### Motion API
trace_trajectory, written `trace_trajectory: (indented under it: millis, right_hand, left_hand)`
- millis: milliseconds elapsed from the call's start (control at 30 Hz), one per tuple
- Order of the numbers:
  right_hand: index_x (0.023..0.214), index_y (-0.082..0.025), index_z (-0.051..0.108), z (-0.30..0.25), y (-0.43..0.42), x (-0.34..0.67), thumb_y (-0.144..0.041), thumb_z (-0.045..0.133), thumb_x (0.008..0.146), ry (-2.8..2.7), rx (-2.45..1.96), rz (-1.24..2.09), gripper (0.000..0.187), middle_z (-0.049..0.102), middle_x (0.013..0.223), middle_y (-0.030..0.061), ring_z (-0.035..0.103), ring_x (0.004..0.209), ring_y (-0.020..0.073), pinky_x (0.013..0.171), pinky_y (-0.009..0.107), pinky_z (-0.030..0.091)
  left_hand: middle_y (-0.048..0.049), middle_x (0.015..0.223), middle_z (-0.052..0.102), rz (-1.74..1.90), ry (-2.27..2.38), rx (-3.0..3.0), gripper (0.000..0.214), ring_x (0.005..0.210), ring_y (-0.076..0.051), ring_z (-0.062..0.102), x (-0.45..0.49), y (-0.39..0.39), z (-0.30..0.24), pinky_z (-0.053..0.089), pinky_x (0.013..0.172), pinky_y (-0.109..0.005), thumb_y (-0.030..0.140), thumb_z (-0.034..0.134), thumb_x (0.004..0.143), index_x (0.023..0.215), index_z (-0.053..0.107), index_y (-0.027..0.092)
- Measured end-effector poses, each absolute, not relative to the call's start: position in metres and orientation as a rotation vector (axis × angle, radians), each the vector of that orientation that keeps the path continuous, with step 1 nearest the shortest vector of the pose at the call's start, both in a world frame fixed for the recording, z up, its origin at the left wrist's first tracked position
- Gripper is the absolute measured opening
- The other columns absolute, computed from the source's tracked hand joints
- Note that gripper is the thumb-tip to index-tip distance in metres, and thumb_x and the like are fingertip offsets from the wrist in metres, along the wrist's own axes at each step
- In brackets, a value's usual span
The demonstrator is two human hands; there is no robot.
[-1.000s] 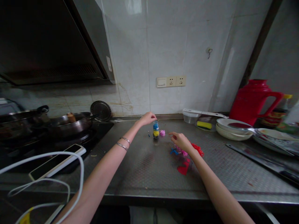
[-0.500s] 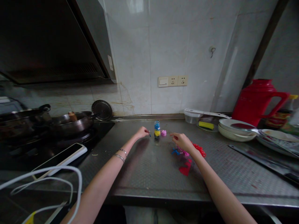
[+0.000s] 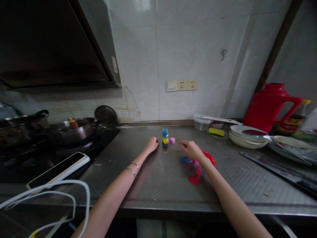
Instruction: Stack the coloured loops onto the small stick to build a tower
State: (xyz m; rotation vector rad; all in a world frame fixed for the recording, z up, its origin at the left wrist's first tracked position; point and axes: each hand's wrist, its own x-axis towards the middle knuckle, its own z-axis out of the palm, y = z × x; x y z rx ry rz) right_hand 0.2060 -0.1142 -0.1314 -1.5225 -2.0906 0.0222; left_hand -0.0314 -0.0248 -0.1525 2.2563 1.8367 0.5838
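A small clear bottle [image 3: 165,137] stands upright on the metal counter, with blue pieces above yellow ones and darker ones at the bottom. Close to its left is my left hand [image 3: 152,144], its fingers curled closed; whatever they hold is hidden. A small pink item [image 3: 172,140] lies just right of the bottle. My right hand [image 3: 190,148] hovers further right, index finger forward and the other fingers bent in; I make out nothing in its fingertips. Under and beside that wrist lie blue pieces [image 3: 184,160], pink pieces [image 3: 194,161], red pieces [image 3: 210,157] and a red-printed clear bag [image 3: 195,177].
At left are a stove with pans [image 3: 73,130], a white power bank or phone-like device [image 3: 59,170] and a looped white cable [image 3: 86,198]. On the right stand bowls [image 3: 247,140], a red thermos [image 3: 267,107], a yellow sponge [image 3: 216,132] and a long knife [image 3: 274,170].
My left hand has turned and drawn its fingers in, so the small dark-blue piece at its fingertips no longer shows. The right hand keeps nearly the same place. The view has shifted slightly.
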Motion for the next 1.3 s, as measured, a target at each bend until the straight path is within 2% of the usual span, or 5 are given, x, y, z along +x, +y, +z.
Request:
trace_trajectory:
  millis: [233,500,700,1000,1300]
  right_hand:
    - [0.103,-0.024,0.063,-0.13,-0.116,0.205,-0.024,0.04,0.078,-2.089,-1.539,0.018,0.034,0.068,0.084,0.0037,0.059,0.069,0.0144,0.061,0.021,0.037]
    - [0.102,-0.024,0.064,-0.128,-0.114,0.204,-0.023,0.04,0.078,-2.112,-1.491,0.031,0.034,0.068,0.087,0.0036,0.06,0.073,0.0149,0.064,0.021,0.039]
    - [0.101,-0.023,0.064,-0.126,-0.116,0.204,-0.023,0.04,0.078,-2.11,-1.504,0.026,0.033,0.068,0.088,0.0036,0.061,0.073,0.0149,0.063,0.021,0.039]
    - [0.099,-0.023,0.065,-0.124,-0.116,0.203,-0.021,0.041,0.077,-2.124,-1.522,0.055,0.032,0.068,0.089,0.004,0.061,0.077,0.015,0.065,0.02,0.04]
    - [0.097,-0.023,0.065,-0.124,-0.116,0.204,-0.021,0.041,0.077,-2.121,-1.513,0.055,0.032,0.068,0.088,0.0039,0.061,0.076,0.0151,0.064,0.02,0.039]
  left_hand:
    - [-0.0137,0.085,0.066,0.716,1.794,2.278,0.019,0.078,-0.018,0.06,-0.035,-0.025,-0.153,0.041,0.068,-0.026,0.017,0.047,0.075,0.077,0.066,0.013]
    - [-0.0068,0.073,0.066,1.365,1.243,2.031,0.019,0.068,-0.014,0.057,-0.027,-0.011,-0.093,0.042,0.065,-0.025,0.026,0.056,0.07,0.075,0.066,0.01]
    - [-0.0052,0.07,0.065,1.224,1.107,2.239,0.021,0.064,-0.012,0.054,-0.018,-0.012,-0.065,0.04,0.061,-0.023,0.029,0.058,0.068,0.072,0.067,0.011]
    - [-0.0032,0.065,0.062,1.099,1.056,2.301,0.018,0.061,-0.011,0.052,-0.013,-0.009,-0.066,0.039,0.058,-0.022,0.025,0.059,0.064,0.071,0.066,0.01]
    - [-0.0039,0.071,0.063,1.136,1.112,2.338,0.013,0.068,-0.012,0.054,-0.011,-0.015,-0.058,0.04,0.064,-0.023,0.02,0.059,0.065,0.07,0.067,0.011]
